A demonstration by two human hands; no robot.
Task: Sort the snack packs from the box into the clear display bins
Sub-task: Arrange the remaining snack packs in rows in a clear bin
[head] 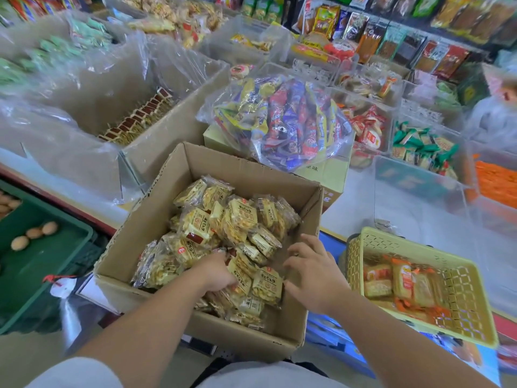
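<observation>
An open cardboard box [156,214] in front of me holds several yellow snack packs [237,219] in clear wrappers. My left hand [215,271] is dug into the pile at the box's near side, its fingers curled among the packs and partly hidden. My right hand [313,273] hovers over the right side of the box with fingers spread and relaxed, holding nothing. Clear display bins [414,189] stand on the counter to the right and behind.
A yellow plastic basket [447,264] with orange packs sits at the right. A clear bag of mixed snacks [282,121] lies on a carton behind the box. Lined cartons [173,127] stand at the left, and a green crate [56,247] with eggs is lower left.
</observation>
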